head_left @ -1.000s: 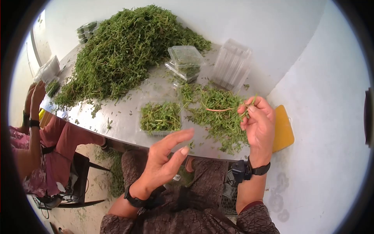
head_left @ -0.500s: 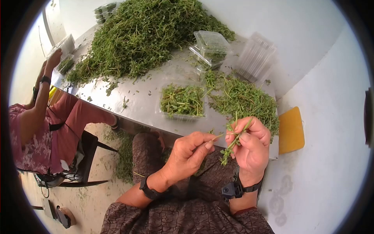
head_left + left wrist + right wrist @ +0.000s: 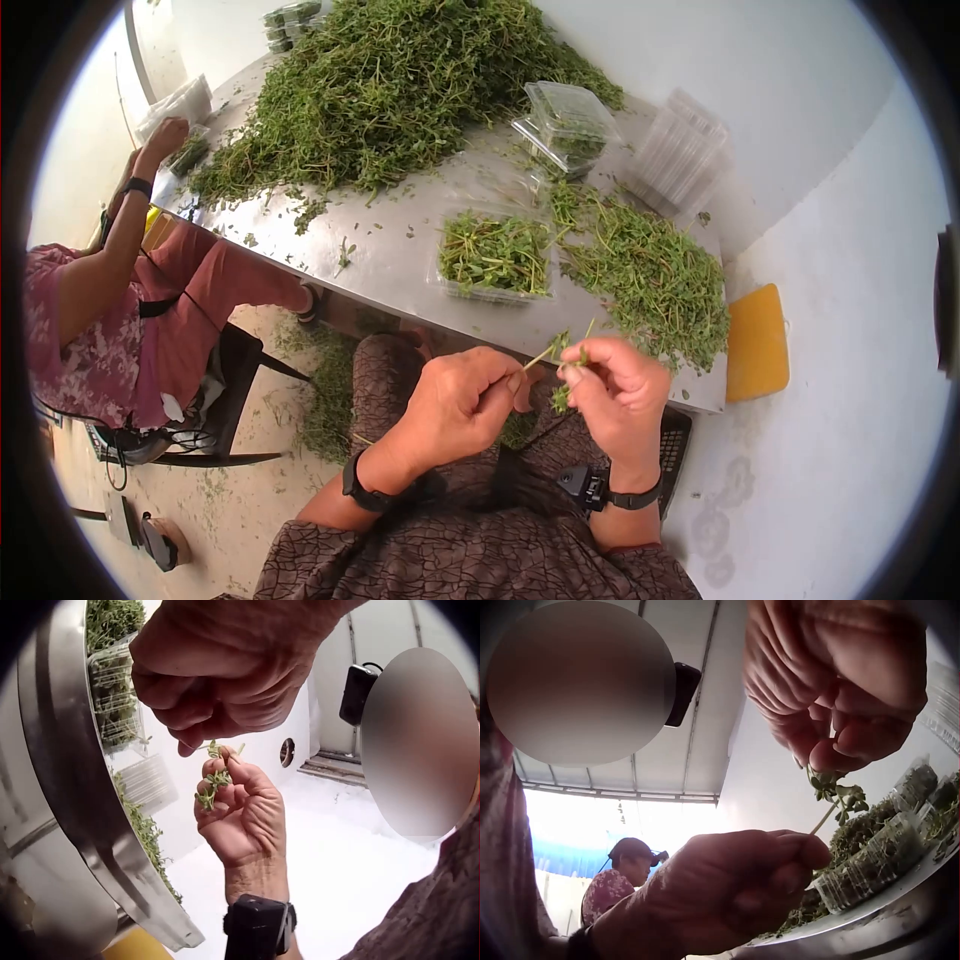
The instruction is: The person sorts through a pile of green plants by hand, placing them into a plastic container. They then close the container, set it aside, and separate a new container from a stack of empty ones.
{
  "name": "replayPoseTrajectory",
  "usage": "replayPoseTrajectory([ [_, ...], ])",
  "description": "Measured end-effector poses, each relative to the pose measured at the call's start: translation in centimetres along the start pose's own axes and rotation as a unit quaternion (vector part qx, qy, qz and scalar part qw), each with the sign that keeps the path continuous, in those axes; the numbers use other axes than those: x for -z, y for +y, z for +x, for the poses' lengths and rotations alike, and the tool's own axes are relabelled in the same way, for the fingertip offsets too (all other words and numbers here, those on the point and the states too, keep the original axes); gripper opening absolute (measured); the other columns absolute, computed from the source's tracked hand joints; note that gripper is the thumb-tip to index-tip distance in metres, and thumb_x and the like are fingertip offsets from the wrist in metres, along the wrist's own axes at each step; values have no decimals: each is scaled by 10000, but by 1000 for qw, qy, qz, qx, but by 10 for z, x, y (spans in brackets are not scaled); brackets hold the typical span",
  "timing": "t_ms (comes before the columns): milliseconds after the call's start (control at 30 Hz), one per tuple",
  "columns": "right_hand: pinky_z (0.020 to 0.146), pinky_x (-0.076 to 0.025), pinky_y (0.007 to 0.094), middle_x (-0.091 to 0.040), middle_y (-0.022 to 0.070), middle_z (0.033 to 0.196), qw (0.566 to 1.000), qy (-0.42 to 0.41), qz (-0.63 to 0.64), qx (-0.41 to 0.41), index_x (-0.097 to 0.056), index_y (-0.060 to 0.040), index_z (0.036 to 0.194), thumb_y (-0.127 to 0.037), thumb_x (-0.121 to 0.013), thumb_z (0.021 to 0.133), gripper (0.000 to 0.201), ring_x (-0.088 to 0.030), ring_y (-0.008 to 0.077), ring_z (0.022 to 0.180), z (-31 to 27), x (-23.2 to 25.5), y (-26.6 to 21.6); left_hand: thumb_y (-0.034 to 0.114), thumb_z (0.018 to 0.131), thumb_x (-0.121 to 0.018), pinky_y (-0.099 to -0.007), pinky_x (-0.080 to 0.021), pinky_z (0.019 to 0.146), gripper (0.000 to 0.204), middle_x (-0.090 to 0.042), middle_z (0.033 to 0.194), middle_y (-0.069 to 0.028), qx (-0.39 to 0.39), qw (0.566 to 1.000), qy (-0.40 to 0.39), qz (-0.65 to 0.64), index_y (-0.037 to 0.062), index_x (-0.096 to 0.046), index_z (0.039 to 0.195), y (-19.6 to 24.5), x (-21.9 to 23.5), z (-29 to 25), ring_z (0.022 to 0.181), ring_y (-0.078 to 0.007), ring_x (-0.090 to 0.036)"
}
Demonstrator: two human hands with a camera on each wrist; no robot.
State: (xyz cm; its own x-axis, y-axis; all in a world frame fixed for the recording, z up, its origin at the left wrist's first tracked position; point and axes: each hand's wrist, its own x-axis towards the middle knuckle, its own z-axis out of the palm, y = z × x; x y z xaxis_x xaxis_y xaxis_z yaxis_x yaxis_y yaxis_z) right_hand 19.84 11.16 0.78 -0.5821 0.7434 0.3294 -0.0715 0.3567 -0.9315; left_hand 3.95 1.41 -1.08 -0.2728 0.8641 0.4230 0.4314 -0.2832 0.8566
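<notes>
Above the lap in the head view, my left hand (image 3: 450, 410) pinches the thin stem of a leafy green sprig (image 3: 560, 398) between thumb and forefinger. Close on its right, my right hand (image 3: 620, 400) pinches the sprig between thumb and fingertips. In the left wrist view, small leaves (image 3: 214, 791) hang in front of the right palm. From the right wrist, the pale stem (image 3: 823, 817) runs from the left fingertips up to the leaves. A clear plastic box (image 3: 490, 292) filled with greens lies beyond the hands, beside a low heap of sprigs (image 3: 650, 270).
A large mound of greens (image 3: 390, 90) covers the back of the metal table (image 3: 380, 290). Lidded clear boxes (image 3: 570, 120) and a stack of clear containers (image 3: 680, 155) stand at right. A yellow panel (image 3: 757, 345) is by the wall. Another person (image 3: 110, 330) sits at left.
The right hand has come from over the small heap towards the lap with the sprig. My left hand, earlier apart with fingers spread, has joined it and pinches the stem. The head view has shifted.
</notes>
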Motion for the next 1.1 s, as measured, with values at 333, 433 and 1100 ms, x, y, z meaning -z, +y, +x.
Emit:
replayPoseTrajectory([
  [333, 547, -515, 352, -627, 91, 796, 931, -103, -280, 208, -656, -22, 1011, 36, -696, 716, 304, -637, 266, 639, -5, -17, -1, 3, 765, -593, -404, -518, 597, 55, -663, 756, -164, 5, 998, -50, 47, -3, -642, 788, 4, 12, -7, 685, -356, -648],
  [433, 546, -507, 342, -597, 82, 780, 898, -115, -346, 247, -643, -15, 996, 16, -699, 700, 303, -632, 253, 653, -6, -19, -4, -6, 737, -596, -392, -474, 569, 120, -605, 704, -154, -22, 998, -55, 30, -23, -644, 846, -5, 12, -11, 639, -339, -602],
  [1100, 503, -438, 285, -628, 114, 716, 988, -67, -136, -7, -638, 23, 895, 47, -603, 810, 95, -587, 166, 558, 3, -27, -8, 84, 938, -574, -280, -475, 558, 118, -628, 723, -55, -30, 996, -14, -82, 16, -667, 913, -7, 25, -17, 643, -146, -620],
])
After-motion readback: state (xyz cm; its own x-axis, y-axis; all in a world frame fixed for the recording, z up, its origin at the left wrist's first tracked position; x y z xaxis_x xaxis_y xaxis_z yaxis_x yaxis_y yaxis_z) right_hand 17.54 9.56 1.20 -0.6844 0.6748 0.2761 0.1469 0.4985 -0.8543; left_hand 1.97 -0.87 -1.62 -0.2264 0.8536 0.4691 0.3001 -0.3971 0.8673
